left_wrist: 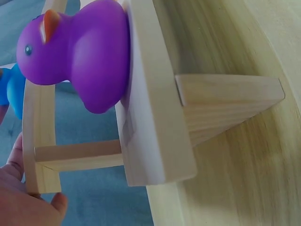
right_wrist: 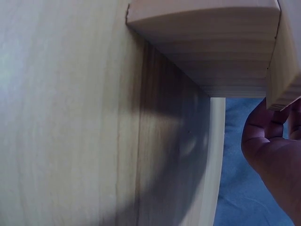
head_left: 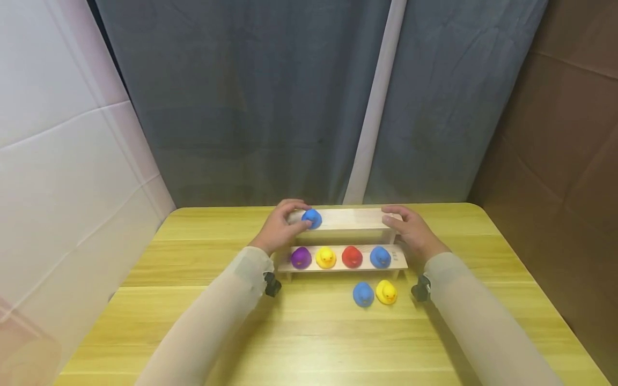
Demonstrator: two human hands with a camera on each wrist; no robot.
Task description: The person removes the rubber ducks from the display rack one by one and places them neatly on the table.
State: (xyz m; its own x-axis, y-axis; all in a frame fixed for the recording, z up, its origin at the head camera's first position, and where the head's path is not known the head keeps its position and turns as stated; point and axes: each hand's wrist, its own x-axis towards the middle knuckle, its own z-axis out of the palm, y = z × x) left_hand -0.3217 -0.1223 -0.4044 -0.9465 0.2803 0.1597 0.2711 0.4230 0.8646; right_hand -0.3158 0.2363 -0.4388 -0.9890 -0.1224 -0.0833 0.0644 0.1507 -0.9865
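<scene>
My left hand [head_left: 282, 225] is at the left end of the upper board of a two-tier wooden stand [head_left: 357, 219]. Its thumb and forefinger pinch a blue rubber duck [head_left: 313, 217] there, while other fingers lie against the board end in the left wrist view. At the opposite end, my right hand [head_left: 410, 228] grips the upper board, fingers curled round its edge. On the lower board sit a purple duck [head_left: 301, 258], a yellow duck [head_left: 325, 258], a red duck [head_left: 352, 257] and another blue duck [head_left: 380, 257].
In front of the stand, a loose blue duck [head_left: 363, 295] and a yellow duck [head_left: 387, 292] stand side by side on the wooden table [head_left: 309, 343]. Behind the table hangs a grey curtain [head_left: 241, 107]. White sheeting [head_left: 72, 161] borders the left side, brown sheeting [head_left: 555, 161] the right.
</scene>
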